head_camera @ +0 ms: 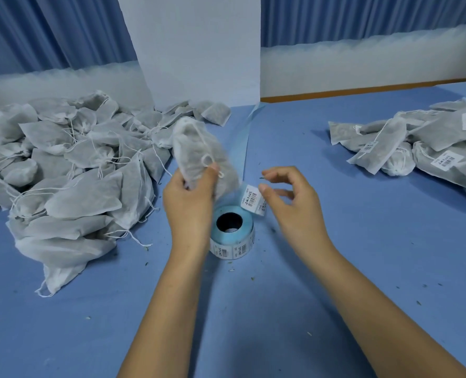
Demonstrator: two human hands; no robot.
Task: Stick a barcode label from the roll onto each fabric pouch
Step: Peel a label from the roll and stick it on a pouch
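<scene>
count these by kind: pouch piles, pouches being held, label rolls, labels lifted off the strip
pouch piles: 2, the left pile and the right pile
held pouch: 1, gripped by the left hand
label roll: 1
lifted label: 1, beside the right hand
total: 5

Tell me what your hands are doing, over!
Left hand grips a pouch near the roll. Right hand open, thumb touching a label. Nothing in the way.
</scene>
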